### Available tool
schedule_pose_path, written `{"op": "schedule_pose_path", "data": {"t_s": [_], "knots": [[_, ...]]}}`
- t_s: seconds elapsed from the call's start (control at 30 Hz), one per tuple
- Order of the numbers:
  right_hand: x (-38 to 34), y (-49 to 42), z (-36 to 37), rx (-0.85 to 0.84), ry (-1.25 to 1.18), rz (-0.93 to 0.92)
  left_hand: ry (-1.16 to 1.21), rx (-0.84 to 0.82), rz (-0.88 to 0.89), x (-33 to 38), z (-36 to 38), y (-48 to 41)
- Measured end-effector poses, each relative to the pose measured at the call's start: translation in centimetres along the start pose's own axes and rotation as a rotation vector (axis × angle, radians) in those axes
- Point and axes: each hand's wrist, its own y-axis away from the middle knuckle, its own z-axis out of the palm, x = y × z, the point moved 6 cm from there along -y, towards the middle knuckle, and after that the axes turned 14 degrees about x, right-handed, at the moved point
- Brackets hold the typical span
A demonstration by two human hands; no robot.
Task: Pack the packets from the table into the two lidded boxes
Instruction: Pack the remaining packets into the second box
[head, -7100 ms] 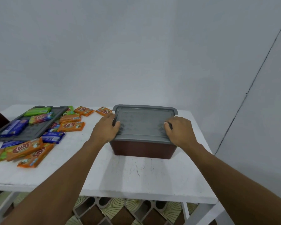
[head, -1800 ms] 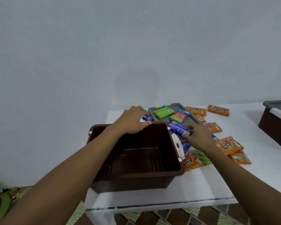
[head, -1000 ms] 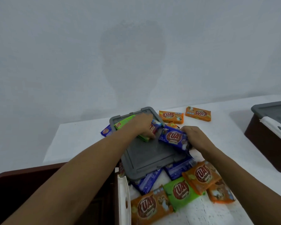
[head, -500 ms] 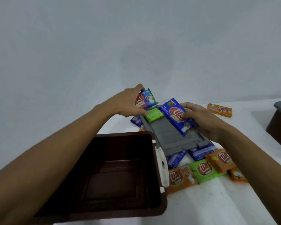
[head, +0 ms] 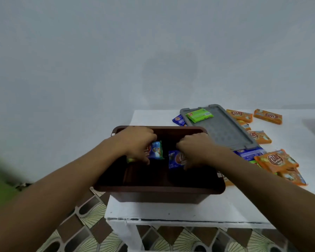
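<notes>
Both arms reach forward, palms down, hands close together; the left hand (head: 137, 142) grips a blue-green packet (head: 156, 150), the right hand (head: 195, 150) a blue packet (head: 175, 160).

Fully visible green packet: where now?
Head view, right of centre: the flat green foil packet lies on the far left corner of the grey plastic lid, just beyond the open brown plastic box.

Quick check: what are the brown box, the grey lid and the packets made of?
The brown box looks like moulded plastic, smooth, slight sheen on the rim; grey lid probably plastic, matt, dotted texture; packets glossy printed film, crinkled, likely plastic.
</notes>
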Motion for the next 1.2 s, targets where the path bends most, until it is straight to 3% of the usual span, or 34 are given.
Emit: {"op": "schedule_pose_path", "data": {"t_s": [0.2,0.4,0.87,0.97,1.13,1.2], "knots": [[-0.8,-0.2,1.9,0.009,0.097,-0.008,-0.13,-0.174,0.02,0.9,4.7,0.8],[-1.2,0.0,1.2,0.069,0.171,-0.048,-0.109,-0.199,0.016,1.0,5.2,0.5],[-1.0,0.5,0.9,-0.044,0.23,-0.018,-0.043,-0.201,-0.098,0.0,4.2,0.7],[-0.2,1.5,-0.5,0.079,0.085,0.0,0.042,-0.142,-0.094,0.1,2.6,0.3],[5.5,7.1,-1.5,0.528,-0.408,0.123,0.201,0.139,-0.064,2.7,-1.2,-1.9],[8.6,10.6,0.8,0.55,-0.468,0.217,0.246,0.229,-0.05,4.7,-2.6,-3.1]]}}
